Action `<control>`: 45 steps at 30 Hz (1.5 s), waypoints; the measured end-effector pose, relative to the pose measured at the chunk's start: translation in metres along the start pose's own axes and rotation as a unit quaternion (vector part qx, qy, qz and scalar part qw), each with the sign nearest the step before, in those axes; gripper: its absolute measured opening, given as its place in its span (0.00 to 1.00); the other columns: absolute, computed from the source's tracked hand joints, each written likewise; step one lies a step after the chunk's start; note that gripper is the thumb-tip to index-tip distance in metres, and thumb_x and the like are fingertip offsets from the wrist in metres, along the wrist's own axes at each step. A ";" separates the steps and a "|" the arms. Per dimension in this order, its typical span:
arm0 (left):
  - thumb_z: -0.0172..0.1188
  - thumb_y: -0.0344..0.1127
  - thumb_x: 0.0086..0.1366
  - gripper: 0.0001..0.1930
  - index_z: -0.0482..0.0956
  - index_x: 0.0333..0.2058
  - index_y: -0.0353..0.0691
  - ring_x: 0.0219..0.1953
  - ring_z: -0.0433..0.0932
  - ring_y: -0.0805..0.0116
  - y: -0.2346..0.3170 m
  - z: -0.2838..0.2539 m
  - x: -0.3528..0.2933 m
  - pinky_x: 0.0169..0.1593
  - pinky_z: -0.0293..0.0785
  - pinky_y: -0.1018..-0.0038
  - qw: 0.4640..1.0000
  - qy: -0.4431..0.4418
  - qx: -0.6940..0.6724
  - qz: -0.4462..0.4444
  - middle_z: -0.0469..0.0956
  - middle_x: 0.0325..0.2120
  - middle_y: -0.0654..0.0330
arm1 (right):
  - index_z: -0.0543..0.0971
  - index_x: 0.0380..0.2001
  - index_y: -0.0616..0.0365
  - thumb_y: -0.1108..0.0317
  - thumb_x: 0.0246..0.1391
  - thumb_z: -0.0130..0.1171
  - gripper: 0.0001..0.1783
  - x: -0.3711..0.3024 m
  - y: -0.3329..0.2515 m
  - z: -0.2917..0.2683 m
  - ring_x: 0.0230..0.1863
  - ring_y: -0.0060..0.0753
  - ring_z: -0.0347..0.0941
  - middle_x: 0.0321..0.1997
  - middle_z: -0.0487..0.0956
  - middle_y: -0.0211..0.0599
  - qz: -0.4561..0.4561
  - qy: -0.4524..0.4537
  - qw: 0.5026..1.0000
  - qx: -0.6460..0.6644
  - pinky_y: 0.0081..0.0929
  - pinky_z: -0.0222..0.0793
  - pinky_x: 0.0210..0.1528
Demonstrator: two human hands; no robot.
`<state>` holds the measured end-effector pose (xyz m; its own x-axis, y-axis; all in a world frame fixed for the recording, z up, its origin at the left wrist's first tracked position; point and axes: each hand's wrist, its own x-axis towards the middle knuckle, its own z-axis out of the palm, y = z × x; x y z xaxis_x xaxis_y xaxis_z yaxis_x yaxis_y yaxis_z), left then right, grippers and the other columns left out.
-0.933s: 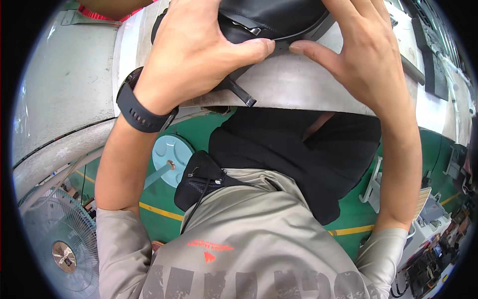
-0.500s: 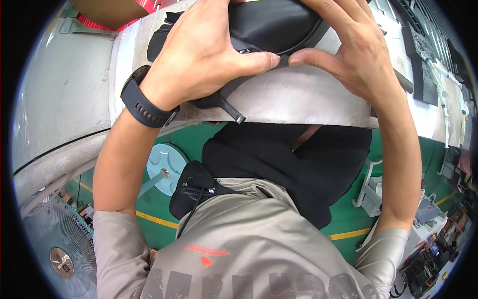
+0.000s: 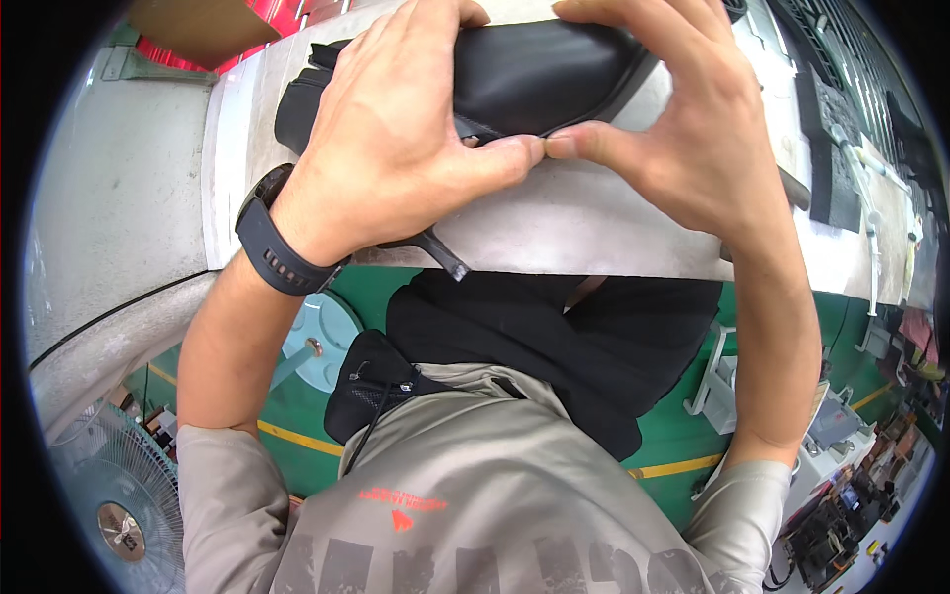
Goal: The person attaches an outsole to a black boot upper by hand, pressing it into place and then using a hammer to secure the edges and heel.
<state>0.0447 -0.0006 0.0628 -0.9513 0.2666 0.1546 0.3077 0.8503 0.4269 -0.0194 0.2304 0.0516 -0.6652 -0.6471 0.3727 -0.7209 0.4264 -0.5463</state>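
A black, smooth leather piece [image 3: 544,74] lies on the worktable at the top of the head view. It looks like a small bag, with a seam and a raised edge along its near side. My left hand [image 3: 391,139] grips its left part, the thumb pressing that near edge. On the right, my right hand [image 3: 693,129] spans the piece, fingers on its far side. Both thumb tips meet at the near edge. A bit of metal shows beside my left thumb. Below my left palm, a black strap end [image 3: 445,255] reaches the table's front edge.
The pale worktable [image 3: 594,238] runs across in front of me. A dark foam block [image 3: 831,148] and white pipes [image 3: 873,213] are at the right. Left and below are a fan [image 3: 124,530] and a light-blue round stool [image 3: 322,342]. A red crate [image 3: 188,49] stands at far left.
My two thumb tips have come together along the near edge, where a small gap showed before. The leather piece and both hands sit slightly lower in the picture.
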 end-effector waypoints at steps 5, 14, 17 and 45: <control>0.74 0.44 0.53 0.40 0.71 0.61 0.31 0.55 0.78 0.43 -0.006 0.003 0.017 0.61 0.73 0.57 0.995 0.007 0.040 0.096 0.78 0.51 0.41 | 0.77 0.62 0.56 0.57 0.43 0.82 0.42 -0.024 0.011 0.010 0.69 0.53 0.68 0.67 0.72 0.51 -0.061 0.120 0.984 -0.117 0.42 0.65 0.70; 0.78 0.47 0.49 0.41 0.71 0.56 0.29 0.46 0.81 0.38 0.017 0.010 0.048 0.52 0.75 0.54 0.977 -0.174 0.000 0.123 0.80 0.41 0.37 | 0.85 0.56 0.54 0.88 0.50 0.52 0.31 -0.120 0.009 -0.022 0.59 0.55 0.76 0.59 0.78 0.53 0.154 0.084 0.978 -0.116 0.41 0.73 0.61; 0.78 0.44 0.48 0.38 0.73 0.53 0.29 0.45 0.80 0.36 0.032 0.014 0.037 0.50 0.75 0.53 0.968 -0.212 -0.033 0.132 0.80 0.39 0.36 | 0.81 0.60 0.55 0.88 0.48 0.54 0.34 -0.130 -0.002 -0.015 0.49 0.52 0.75 0.47 0.77 0.48 0.136 0.071 0.963 -0.223 0.46 0.73 0.55; 0.48 0.44 0.81 0.20 0.78 0.50 0.30 0.35 0.78 0.41 0.025 0.021 0.045 0.41 0.73 0.57 0.958 -0.215 -0.147 0.121 0.78 0.31 0.41 | 0.84 0.45 0.72 0.69 0.53 0.69 0.19 -0.082 -0.064 -0.041 0.54 0.43 0.84 0.49 0.87 0.55 0.196 0.122 0.964 0.131 0.35 0.74 0.64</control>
<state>0.0094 0.0423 0.0617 -0.7512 0.6560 -0.0736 0.4523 0.5927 0.6664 0.0732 0.2821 0.0863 -0.9254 -0.2870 0.2476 -0.3528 0.4132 -0.8395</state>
